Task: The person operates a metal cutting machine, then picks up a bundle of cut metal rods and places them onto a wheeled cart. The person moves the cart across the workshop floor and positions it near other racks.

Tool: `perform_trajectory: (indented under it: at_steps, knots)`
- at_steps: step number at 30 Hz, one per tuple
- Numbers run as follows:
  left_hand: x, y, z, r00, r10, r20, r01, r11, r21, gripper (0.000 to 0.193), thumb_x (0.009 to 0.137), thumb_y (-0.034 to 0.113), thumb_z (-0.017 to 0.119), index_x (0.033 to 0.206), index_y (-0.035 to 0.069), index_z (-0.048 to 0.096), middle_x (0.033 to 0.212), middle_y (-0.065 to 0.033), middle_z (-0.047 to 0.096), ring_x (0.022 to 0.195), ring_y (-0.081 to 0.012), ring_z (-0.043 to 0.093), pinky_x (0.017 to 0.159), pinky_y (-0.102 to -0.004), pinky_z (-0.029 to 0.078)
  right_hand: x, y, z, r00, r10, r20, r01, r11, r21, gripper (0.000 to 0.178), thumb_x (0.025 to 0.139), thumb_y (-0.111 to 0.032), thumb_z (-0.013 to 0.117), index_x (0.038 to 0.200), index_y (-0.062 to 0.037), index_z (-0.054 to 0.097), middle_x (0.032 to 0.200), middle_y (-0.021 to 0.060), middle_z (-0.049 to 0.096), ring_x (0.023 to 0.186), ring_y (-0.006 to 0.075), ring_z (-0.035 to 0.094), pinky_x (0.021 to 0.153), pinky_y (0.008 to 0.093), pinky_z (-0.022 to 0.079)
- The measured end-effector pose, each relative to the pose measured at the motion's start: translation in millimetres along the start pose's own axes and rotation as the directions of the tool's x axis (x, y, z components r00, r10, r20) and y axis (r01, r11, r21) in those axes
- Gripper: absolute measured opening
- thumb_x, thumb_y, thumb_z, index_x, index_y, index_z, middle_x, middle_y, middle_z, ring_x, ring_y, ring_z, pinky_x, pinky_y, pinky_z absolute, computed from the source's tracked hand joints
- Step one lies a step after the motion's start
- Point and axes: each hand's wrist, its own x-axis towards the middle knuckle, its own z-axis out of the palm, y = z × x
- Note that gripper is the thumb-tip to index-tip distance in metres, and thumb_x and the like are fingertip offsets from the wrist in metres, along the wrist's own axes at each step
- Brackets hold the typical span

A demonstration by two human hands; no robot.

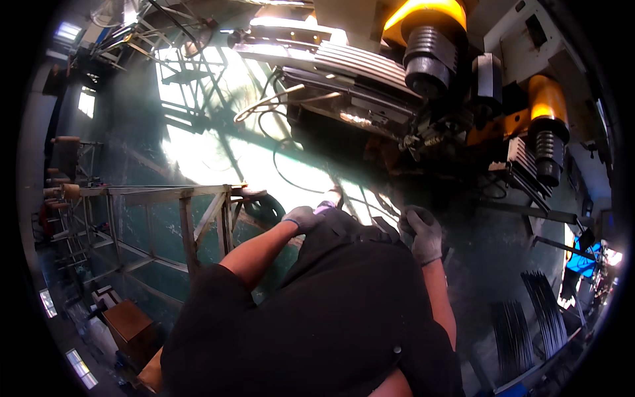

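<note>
My left hand, in a grey knitted glove, is low beside the left side of my dark clothing. Its fingers are mostly hidden, and a small pale purple patch shows just past them; I cannot make out what it is. At my right side, my right hand wears a similar grey glove with a darker area around the fingers. The fingers on that side are curled in; what lies inside them, if anything, is hidden. Left of my left hand stands a pale metal frame, with a dark round object at its near end.
Ahead stands a large machine with a ribbed metal bed and yellow-topped cylinders. A hose loops across the sunlit green floor. Bundles of dark rods lie at right; a brown box sits lower left.
</note>
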Motion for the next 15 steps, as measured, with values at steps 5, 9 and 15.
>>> perform_trajectory:
  at_steps: [5, 9, 15]
  knots:
    - [18, -20, 8, 0.995, -0.023, 0.098, 0.053, 0.948, -0.314, 0.06, 0.098, 0.053, 0.073, 0.108, -0.006, 0.081, 0.09, -0.0149, 0.078, 0.075, -0.0224, 0.072, 0.067, -0.0375, 0.056, 1, -14, 20, 0.986, 0.088, 0.144, -0.007, 0.876, -0.482, 0.033, 0.104, -0.025, 0.081, 0.126, -0.0002, 0.081, 0.116, 0.0078, 0.081, 0.107, 0.0152, 0.074, 0.098, 0.0316, 0.057]
    - [25, -32, 6, 0.984, -0.011, 0.179, 0.1, 0.863, -0.496, 0.04, 0.097, 0.038, 0.081, 0.109, 0.0, 0.081, 0.084, -0.0079, 0.073, 0.062, -0.0149, 0.062, 0.054, -0.033, 0.049, 22, -5, 28, 0.911, 0.267, 0.313, 0.022, 0.728, -0.686, 0.052, 0.101, -0.04, 0.08, 0.138, -0.0029, 0.079, 0.132, 0.0129, 0.081, 0.124, 0.0229, 0.074, 0.111, 0.0373, 0.055]
    - [27, -40, 13, 0.982, -0.003, 0.191, 0.129, 0.748, -0.651, 0.027, 0.102, 0.028, 0.076, 0.109, 0.003, 0.081, 0.076, -0.0056, 0.067, 0.057, -0.0159, 0.058, 0.052, -0.0345, 0.046, 41, 10, 63, 0.762, 0.34, 0.551, 0.194, 0.691, -0.696, 0.061, 0.106, -0.055, 0.072, 0.144, -0.0072, 0.076, 0.137, 0.0152, 0.08, 0.131, 0.0285, 0.074, 0.115, 0.0402, 0.053]
